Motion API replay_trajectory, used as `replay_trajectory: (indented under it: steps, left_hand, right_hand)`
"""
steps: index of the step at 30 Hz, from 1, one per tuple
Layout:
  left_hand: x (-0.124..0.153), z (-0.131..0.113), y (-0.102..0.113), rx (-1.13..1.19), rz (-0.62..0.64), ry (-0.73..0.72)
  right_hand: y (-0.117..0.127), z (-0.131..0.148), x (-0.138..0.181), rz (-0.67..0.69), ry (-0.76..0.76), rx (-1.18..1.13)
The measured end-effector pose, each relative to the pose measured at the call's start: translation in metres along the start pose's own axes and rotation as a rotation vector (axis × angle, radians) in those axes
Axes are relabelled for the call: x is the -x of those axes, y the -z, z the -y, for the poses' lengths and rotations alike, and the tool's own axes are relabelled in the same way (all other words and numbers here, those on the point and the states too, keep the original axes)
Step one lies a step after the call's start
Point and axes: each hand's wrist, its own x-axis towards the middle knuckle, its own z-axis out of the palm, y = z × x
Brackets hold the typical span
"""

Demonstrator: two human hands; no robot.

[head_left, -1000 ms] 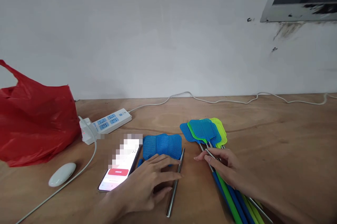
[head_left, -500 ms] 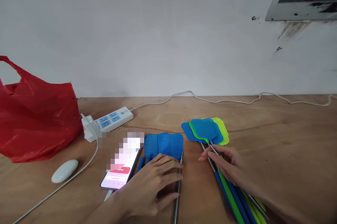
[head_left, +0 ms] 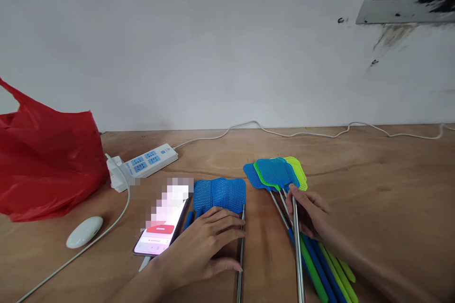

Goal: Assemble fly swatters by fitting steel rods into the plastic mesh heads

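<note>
My right hand (head_left: 308,208) is closed around the upper end of a thin metal rod (head_left: 298,255) that runs toward me. Beneath it lies a fanned pile of fly swatters with blue, green and yellow mesh heads (head_left: 273,172) and coloured handles (head_left: 316,265). My left hand (head_left: 209,246) lies on the table with its fingers apart, the fingertips and thumb touching a second metal rod (head_left: 241,246). Just beyond that hand are overlapping blue mesh swatter heads (head_left: 220,194). The left hand partly covers short blue pieces (head_left: 188,220) beside them.
A lit phone (head_left: 159,232) lies left of my left hand. Farther left are a white power strip (head_left: 152,160), a white mouse-shaped object (head_left: 84,232) with a cable nearby, and a red plastic bag (head_left: 53,160). A white cord (head_left: 291,135) runs along the wall.
My right hand has lifted a metal rod off the swatter pile and swung its near end left, so it points toward me. My left hand stays in about the same place.
</note>
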Motion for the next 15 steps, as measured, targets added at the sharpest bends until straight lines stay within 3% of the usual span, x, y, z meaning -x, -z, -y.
replay_trajectory:
  steps: [7, 15]
  left_hand:
    - [-0.002, -0.001, 0.0, -0.036, 0.06, -0.008]
    - [0.001, 0.001, -0.002, -0.105, 0.06, 0.029]
  right_hand:
    - [-0.011, -0.009, 0.005, 0.166, 0.023, 0.131]
    - [-0.011, -0.023, 0.007, 0.146, 0.326, 0.424]
